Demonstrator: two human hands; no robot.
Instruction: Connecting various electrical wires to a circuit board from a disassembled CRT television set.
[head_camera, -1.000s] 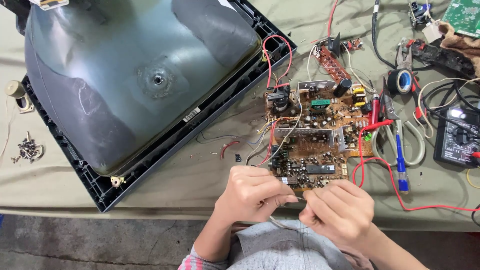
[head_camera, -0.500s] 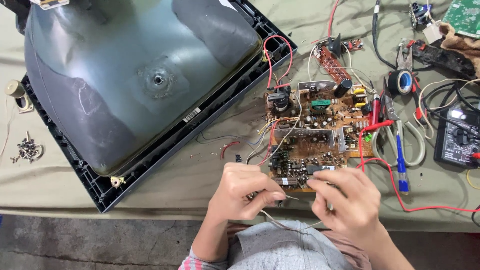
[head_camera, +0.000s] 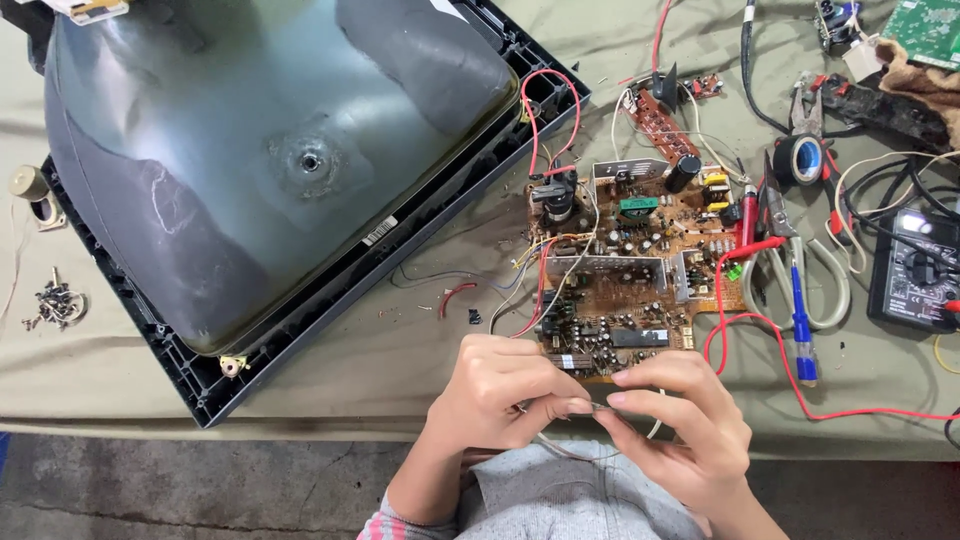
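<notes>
- While the fingertips of the left hand (head_camera: 500, 395) and right hand (head_camera: 680, 425) meet, they pinch a thin white wire (head_camera: 590, 455) between them.
- The wire hangs just below the brown circuit board (head_camera: 640, 275).
- The picture tube (head_camera: 260, 150) lies farther left.

left hand (head_camera: 497, 395): bare | right hand (head_camera: 680, 425): bare | cuff: pink-grey stripes | lap: grey cloth

hands (head_camera: 590, 415) pinching wire (head_camera: 560, 448), circuit board (head_camera: 640, 290)

Picture tube (head_camera: 270, 170) lies left of circuit board (head_camera: 635, 270), multimeter (head_camera: 915, 270) right.
</notes>
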